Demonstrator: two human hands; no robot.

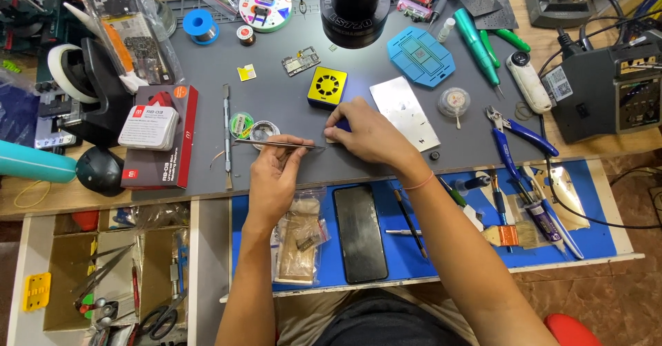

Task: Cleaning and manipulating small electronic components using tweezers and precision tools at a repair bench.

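Currently: left hand (272,174) pinches slim metal tweezers (279,143), fingers closed on the shaft, tips pointing right toward a small pale flat part (332,138) on the grey work mat (289,101). Right hand (365,134) presses down on that part, fingertips together on top of it and covering most of it. Part lies just in front of the yellow square block (327,87), near the centre of the mat, below the microscope head (355,8).

Risk, as a judgement: tweezer tips are near the right fingertips, so a slip could jab a finger or flick the part off the mat. It looks light, and only finger pressure holds it. Two small round tins (252,129) sit just beside the tweezer shaft and could be knocked by the left wrist.

Appearance of part: thin, pale tan, edge barely visible. Finer detail cannot be told. A dark phone (359,232) lies on the blue tray (441,253) nearer the body.
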